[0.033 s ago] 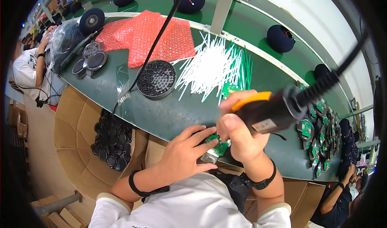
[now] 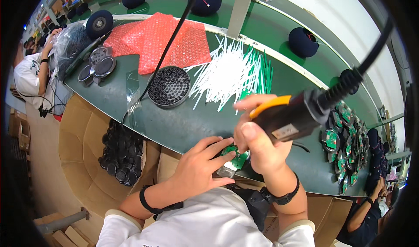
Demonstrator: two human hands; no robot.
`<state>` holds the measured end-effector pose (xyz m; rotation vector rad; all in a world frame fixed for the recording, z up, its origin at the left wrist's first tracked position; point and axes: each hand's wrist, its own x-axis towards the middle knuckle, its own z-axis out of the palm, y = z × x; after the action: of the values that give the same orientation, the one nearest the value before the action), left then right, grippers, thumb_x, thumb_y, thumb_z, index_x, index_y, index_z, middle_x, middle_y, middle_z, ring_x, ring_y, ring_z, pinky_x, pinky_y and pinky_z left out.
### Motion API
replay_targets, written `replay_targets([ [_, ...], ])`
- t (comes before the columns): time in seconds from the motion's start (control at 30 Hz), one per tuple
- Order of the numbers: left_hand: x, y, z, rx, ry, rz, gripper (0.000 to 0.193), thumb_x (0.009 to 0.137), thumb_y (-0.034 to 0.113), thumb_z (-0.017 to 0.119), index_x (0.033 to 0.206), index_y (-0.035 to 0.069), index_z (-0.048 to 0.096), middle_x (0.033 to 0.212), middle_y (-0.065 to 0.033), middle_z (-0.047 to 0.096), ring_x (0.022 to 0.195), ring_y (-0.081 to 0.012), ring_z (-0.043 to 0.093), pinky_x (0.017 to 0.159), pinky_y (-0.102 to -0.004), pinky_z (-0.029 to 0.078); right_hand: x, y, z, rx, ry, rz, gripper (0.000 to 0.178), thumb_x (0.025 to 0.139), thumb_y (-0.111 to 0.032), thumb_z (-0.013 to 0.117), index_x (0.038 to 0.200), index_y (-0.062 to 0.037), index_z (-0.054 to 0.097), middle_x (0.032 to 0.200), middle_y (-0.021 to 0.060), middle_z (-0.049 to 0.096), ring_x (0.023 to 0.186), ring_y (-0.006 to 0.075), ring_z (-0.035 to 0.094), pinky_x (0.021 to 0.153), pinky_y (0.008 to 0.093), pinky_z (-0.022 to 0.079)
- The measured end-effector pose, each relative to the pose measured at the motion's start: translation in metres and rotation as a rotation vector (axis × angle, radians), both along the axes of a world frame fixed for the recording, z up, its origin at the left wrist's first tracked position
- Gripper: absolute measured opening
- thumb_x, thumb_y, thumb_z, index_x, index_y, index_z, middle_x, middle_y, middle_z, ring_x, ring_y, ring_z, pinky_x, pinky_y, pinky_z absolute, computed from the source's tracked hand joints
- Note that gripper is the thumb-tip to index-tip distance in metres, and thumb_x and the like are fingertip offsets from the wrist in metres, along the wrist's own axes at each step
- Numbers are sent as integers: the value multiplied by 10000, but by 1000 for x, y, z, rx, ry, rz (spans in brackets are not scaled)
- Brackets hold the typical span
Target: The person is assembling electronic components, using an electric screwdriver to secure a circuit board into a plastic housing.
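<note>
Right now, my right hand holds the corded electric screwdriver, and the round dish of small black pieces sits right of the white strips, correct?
Not quite: the head view shows the round dish of small black pieces left of the white strips, not right of them. Your right hand does hold the corded electric screwdriver.

Green circuit board [image 2: 238,161] partly hidden beneath left hand [image 2: 196,165]

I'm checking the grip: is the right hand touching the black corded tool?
Touching. The head view shows the right hand gripping the black corded tool, wrapped around its casing with no gap showing.
</note>
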<state>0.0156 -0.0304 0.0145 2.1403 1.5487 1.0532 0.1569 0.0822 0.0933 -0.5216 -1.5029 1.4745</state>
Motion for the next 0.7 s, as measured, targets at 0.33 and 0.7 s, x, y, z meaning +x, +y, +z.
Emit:
replay_targets([
  [0.33,1,1,-23,126,-33,11,699,594,445,949,1197,140,771,1363,-147,654,1191,-378,627,978,-465,542,7,34,25,122,-92,-405,416,972,-215,698,1240,91,607,642,13,536,502,80,465,490,238,375],
  [0.7,2,4,-24,133,-12,22,716,569,475,946,1179,138,779,1351,-162,662,1179,-384,640,966,-470,547,8,42,12,198,-10,-388,383,954,-197,745,1207,71,638,646,10,556,503,76,484,480,237,378],
])
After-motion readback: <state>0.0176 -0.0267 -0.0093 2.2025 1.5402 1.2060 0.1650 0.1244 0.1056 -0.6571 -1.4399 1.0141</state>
